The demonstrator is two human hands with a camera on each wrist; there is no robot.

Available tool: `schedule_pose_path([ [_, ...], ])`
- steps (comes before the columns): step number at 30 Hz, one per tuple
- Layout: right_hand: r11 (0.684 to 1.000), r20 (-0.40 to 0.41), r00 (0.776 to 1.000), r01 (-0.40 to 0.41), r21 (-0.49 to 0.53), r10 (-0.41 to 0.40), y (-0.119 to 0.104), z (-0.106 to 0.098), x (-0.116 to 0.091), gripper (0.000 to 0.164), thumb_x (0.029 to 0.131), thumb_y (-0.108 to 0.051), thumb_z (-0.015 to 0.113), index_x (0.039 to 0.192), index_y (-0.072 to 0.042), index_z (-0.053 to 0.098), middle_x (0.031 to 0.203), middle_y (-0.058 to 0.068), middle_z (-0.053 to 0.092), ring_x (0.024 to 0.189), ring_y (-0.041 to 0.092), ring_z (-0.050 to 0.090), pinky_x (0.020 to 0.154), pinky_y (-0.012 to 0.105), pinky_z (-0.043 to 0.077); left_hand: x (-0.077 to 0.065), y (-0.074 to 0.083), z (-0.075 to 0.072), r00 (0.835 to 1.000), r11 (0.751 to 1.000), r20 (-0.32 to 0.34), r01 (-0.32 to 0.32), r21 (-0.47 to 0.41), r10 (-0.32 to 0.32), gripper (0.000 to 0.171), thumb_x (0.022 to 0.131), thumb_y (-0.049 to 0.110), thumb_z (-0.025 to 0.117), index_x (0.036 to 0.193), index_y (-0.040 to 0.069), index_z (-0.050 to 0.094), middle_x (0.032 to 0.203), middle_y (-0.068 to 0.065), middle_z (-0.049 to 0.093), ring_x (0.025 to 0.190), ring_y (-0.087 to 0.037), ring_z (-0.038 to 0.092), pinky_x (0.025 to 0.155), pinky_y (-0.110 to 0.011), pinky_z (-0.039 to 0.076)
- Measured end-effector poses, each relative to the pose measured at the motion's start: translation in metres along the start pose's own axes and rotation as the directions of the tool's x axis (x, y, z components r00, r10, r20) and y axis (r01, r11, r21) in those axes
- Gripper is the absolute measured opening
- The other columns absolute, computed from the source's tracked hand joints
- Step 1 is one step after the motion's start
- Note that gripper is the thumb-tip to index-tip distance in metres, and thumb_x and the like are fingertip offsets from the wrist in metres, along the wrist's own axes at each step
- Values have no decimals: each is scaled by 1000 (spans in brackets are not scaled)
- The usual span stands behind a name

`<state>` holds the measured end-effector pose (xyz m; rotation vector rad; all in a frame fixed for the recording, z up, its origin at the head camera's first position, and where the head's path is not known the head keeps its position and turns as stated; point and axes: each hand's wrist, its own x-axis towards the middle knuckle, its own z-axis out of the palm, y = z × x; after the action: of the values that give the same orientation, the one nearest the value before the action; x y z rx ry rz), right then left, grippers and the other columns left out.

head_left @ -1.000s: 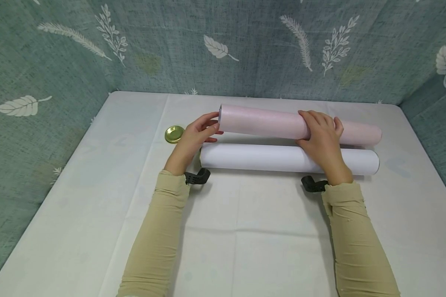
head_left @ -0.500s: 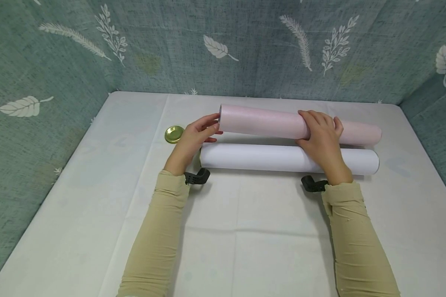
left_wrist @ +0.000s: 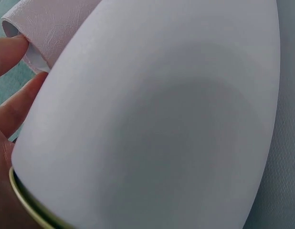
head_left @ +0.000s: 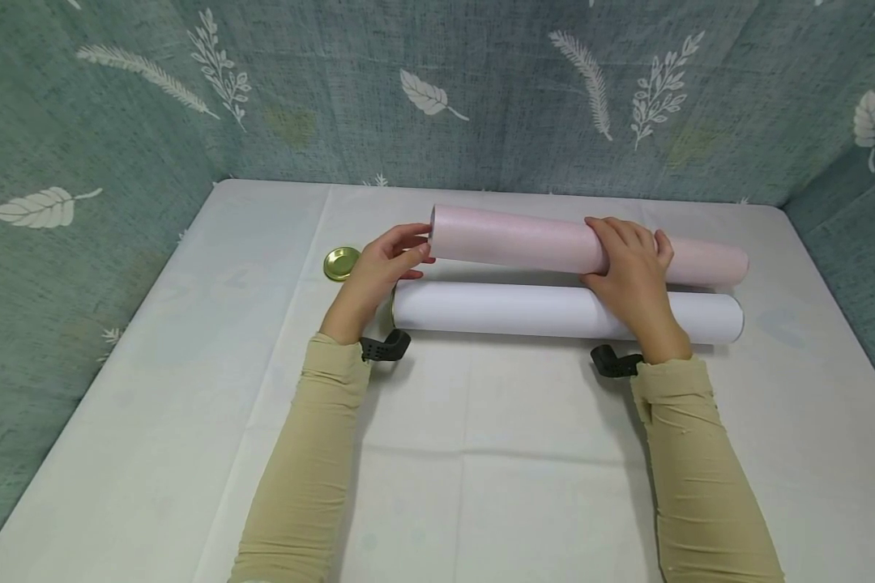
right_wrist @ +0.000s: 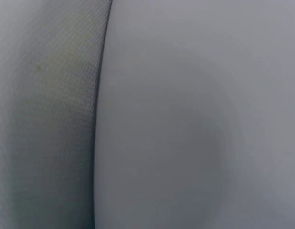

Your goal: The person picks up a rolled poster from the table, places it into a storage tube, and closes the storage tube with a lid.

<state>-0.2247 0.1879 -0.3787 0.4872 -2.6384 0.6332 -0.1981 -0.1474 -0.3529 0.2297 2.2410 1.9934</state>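
A pink rolled-up sheet (head_left: 510, 237) slants across the far part of the table, its hollow end towards the left. My right hand (head_left: 633, 275) grips it right of its middle, thumb on the near side and fingers over the top. At its left end my left hand (head_left: 375, 275) holds the rim; the left wrist view shows a thumb and a finger (left_wrist: 18, 105) at the roll's edge. Just nearer lies a white tube (head_left: 496, 310) with a gold-coloured rim (left_wrist: 24, 198), under both hands. The right wrist view shows only the tube's white surface (right_wrist: 185, 119) close up; that hand is hidden there.
A round gold-coloured lid (head_left: 342, 263) lies left of the tube, beside my left hand. White cloth covers the table (head_left: 423, 453). Green leaf-patterned fabric (head_left: 510, 105) rises behind the far edge and along both sides.
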Motion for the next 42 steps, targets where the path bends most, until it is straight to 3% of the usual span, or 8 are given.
schedule_pose_path([
  [19,1000,-7,1000,-5,-5,5,-1,1,0,71,67,-13,78,130,-19,46,128,7,46,120,27,33,101,49,0,-1,-1,-2,1000,1000,-8,2,2,-2,42,88,25,57,126,9,47,116,-9,53,102,-21,54,90,-47,39],
  [26,1000,0,1000,-11,-13,11,-1,0,0,72,67,-14,78,130,-20,45,129,7,45,120,27,32,101,49,0,-4,0,-15,998,999,-58,36,-9,-37,37,90,28,54,123,11,49,117,-9,55,107,-27,52,90,-44,39],
  [31,1000,2,1000,-11,-13,11,0,0,0,73,67,-14,78,131,-20,44,129,7,45,120,27,32,101,49,0,-8,-1,-28,992,999,-126,20,-46,-26,35,90,28,53,121,11,51,119,-12,53,107,-27,52,91,-44,38],
  [36,1000,8,1000,-11,-9,11,0,0,0,72,68,-14,78,131,-20,44,130,7,44,120,28,32,101,49,-1,-10,-4,-40,971,996,-236,21,-88,-41,33,90,27,54,118,11,53,118,-12,53,108,-27,51,91,-44,38],
  [42,1000,10,1000,-14,-9,14,-1,0,0,72,68,-14,78,131,-19,44,130,8,44,120,28,33,101,49,-1,-7,-15,-52,912,995,-406,20,-97,-58,30,89,28,55,113,11,57,113,-10,56,107,-23,51,89,-45,38],
])
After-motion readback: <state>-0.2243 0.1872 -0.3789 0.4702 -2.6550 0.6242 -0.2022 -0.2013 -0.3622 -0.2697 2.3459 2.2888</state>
